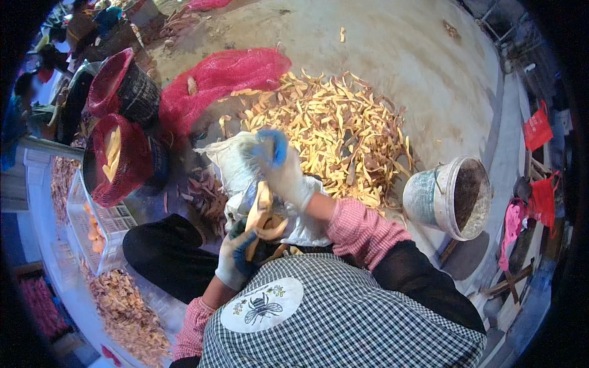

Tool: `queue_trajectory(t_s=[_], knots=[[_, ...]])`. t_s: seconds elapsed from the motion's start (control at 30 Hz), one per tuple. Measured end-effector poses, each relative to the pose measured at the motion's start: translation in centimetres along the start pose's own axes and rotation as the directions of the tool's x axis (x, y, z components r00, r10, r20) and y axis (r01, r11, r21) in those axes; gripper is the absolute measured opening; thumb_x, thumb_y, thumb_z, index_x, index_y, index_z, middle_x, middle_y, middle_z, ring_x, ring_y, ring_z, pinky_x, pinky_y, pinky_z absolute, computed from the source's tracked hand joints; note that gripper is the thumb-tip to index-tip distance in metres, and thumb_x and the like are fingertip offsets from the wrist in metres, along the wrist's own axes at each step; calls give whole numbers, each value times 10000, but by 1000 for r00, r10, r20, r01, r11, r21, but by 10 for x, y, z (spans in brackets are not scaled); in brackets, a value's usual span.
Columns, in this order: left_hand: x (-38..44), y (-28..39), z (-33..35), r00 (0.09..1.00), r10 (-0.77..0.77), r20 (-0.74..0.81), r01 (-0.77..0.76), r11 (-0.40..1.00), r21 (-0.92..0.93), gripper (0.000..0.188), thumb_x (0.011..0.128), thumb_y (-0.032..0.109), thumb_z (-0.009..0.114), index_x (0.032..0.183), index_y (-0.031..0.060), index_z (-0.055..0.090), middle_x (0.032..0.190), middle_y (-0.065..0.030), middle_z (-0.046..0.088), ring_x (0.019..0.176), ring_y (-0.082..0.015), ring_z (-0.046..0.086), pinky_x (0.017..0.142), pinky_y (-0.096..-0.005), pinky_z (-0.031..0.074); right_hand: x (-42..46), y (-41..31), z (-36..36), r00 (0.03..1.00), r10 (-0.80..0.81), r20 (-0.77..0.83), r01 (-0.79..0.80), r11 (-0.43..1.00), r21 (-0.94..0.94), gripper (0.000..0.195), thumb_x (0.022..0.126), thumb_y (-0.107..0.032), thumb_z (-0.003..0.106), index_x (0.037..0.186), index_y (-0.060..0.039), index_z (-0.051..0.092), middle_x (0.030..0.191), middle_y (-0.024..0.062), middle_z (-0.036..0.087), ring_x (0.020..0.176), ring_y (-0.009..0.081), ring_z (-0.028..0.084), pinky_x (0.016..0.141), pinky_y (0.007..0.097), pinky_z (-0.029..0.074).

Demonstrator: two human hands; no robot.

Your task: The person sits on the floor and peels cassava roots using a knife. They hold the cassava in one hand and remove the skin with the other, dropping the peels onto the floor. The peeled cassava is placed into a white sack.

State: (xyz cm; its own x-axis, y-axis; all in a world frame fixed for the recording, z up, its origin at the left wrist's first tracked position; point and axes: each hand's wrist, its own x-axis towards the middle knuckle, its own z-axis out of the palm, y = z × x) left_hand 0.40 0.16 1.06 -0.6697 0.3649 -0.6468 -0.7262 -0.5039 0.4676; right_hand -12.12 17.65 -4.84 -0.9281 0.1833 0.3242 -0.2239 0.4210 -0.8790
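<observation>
My left hand [238, 257], in a white and blue work glove, grips a long, pale yellow peeled root [260, 209], perhaps a sweet potato, in front of my apron. My right hand [281, 172], gloved the same way, is just beyond the root's far end and blurred by motion. Whether it holds a tool cannot be made out. Under both hands a white cloth or bag [234, 158] lies over my lap. A curled strip of peel [272, 229] rests beside my left hand.
A large heap of yellow and brown peelings [340, 138] covers the floor ahead, beside a red mesh sack [225, 73]. Two mesh-lined buckets [138, 161] [140, 94] and a white plastic crate [112, 230] stand left. A white bucket [425, 200] lies tipped at right. People work far left.
</observation>
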Motion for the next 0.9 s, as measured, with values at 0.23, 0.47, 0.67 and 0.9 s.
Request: queue_trajectory(t_s=[0.23,0.47,0.67,0.9], knots=[[4,-4,-5,961,243,-131,-193,931,309,340,859,57,649,1176,-6,544,1048,-72,636,885,-147,626,785,-263,509,14,-4,-6,980,95,-177,-72,989,133,301,885,-159,601,1132,-38,478,787,182,588,666,338,594,621,411,490],[-3,9,1,986,73,-148,-47,984,171,328,863,106,650,1167,28,555,979,-49,640,857,-139,619,758,-273,503,75,72,-38,865,301,-402,-222,947,230,190,851,-60,616,1011,-27,520,686,61,551,554,186,512,514,313,443],[5,-4,7,982,137,-131,-128,989,72,351,883,199,634,1182,49,528,931,-62,612,745,-164,604,628,-278,505,-3,-23,-13,992,88,-95,-72,984,166,293,843,-123,644,1077,-29,495,805,159,591,726,341,605,683,418,487],[8,6,-1,996,-82,43,84,995,-44,402,881,226,634,1194,5,514,907,-109,632,642,-150,601,527,-247,500,73,72,-26,956,31,-292,-91,977,-194,148,854,-114,600,950,-48,509,798,185,583,697,330,603,603,422,485]])
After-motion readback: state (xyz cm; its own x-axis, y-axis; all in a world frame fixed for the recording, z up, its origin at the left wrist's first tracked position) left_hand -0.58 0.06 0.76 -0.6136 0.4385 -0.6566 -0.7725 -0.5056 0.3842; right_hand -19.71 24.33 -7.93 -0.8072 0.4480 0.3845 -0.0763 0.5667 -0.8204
